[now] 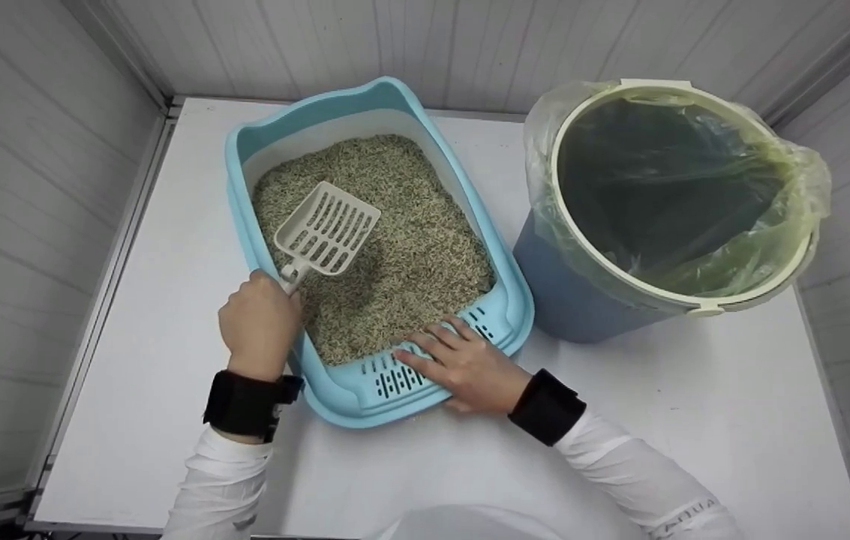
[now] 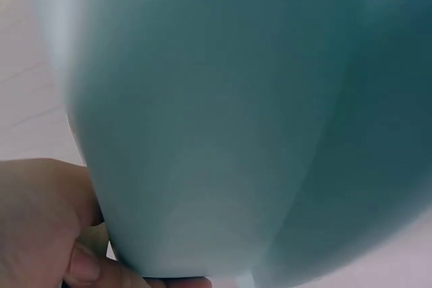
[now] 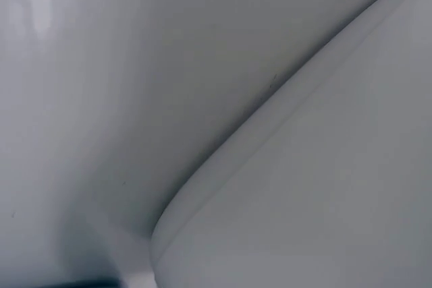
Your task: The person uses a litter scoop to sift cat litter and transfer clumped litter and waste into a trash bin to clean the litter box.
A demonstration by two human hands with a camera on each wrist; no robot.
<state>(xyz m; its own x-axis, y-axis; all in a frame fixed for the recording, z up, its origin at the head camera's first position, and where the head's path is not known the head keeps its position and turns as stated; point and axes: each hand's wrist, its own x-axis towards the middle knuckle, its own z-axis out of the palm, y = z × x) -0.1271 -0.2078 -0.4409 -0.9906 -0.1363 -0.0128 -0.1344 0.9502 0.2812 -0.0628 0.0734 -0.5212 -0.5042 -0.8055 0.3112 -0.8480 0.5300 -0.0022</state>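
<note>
My left hand (image 1: 259, 322) grips the handle of a beige slotted litter scoop (image 1: 331, 225). The scoop's head is over the litter (image 1: 402, 240) inside a light-blue litter box (image 1: 518, 315). In the left wrist view, curled fingers of the left hand (image 2: 50, 227) show at the lower left, beside the box's outer wall (image 2: 196, 119). My right hand (image 1: 470, 367) rests on the slotted front ledge of the box, fingers spread and nearly straight; its thumb is partly hidden at the outer edge. The right wrist view does not show that hand.
Right of the box stands a blue bin (image 1: 582, 292) with a pale rim, lined with a yellowish translucent bag (image 1: 747, 262). Both stand on a white table (image 1: 665, 450), with grey panel walls (image 1: 409, 45) behind and at the sides.
</note>
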